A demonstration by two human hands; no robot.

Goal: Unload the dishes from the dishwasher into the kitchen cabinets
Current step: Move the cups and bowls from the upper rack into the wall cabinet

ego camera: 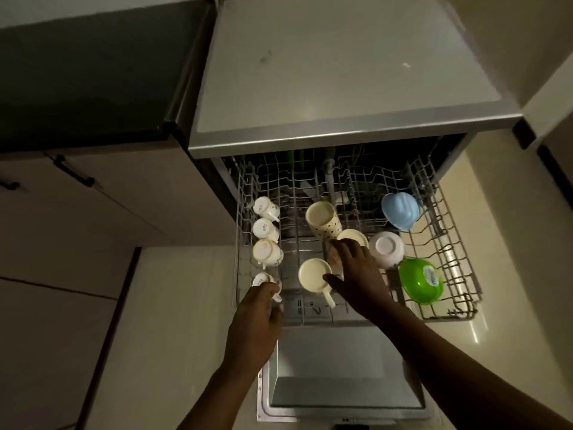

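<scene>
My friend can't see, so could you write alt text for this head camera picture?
A person's left hand grips a small cup while the right hand reaches among cream mugs in a pulled-out dishwasher rack. Blue, white and green bowls sit at right.

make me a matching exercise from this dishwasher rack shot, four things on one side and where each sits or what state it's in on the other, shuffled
Things
1. green bowl
2. blue bowl
3. left hand
4. dotted cup

Places or states
A. middle of the upper rack, farther back than the right hand
B. near right corner of the rack
C. grips the nearest small white cup in the left-hand row
D. far right of the rack, upside down

Pairs: 1-B, 2-D, 3-C, 4-A
</scene>
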